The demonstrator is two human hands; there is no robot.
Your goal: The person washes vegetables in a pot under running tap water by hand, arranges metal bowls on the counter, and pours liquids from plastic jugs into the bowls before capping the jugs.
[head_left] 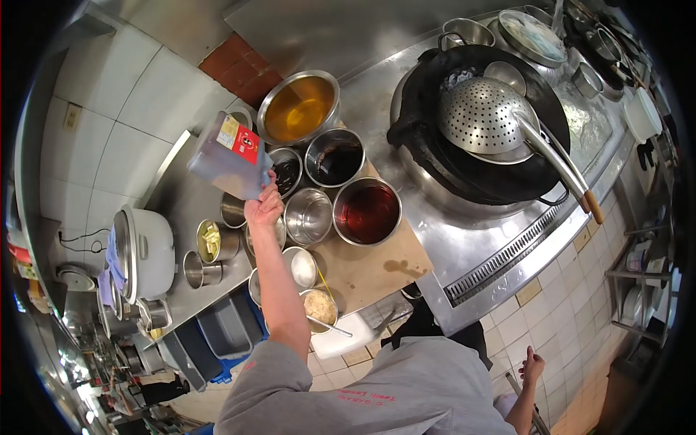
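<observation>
My left hand (pixel 266 206) grips the neck end of a large plastic jug (pixel 230 157) with a red and yellow label. The jug is tilted above the metal pots on the counter. Close by are a pot of dark sauce (pixel 335 157), a smaller pot with dark contents (pixel 285 172), a metal pot (pixel 308 217) and a pot of reddish liquid (pixel 367 211). A bowl of amber oil (pixel 299 107) stands behind them. Down at the lower right, away from the counter, my right hand (pixel 533 365) has its fingers curled; whether it holds anything is unclear.
A black wok (pixel 478 123) with a perforated ladle (pixel 487 116) stands on the steel stove at the right. Pots of white powder (pixel 301 267) and a tan grainy food (pixel 319 307) sit near the counter's front edge. A rice cooker (pixel 148 254) is at the left.
</observation>
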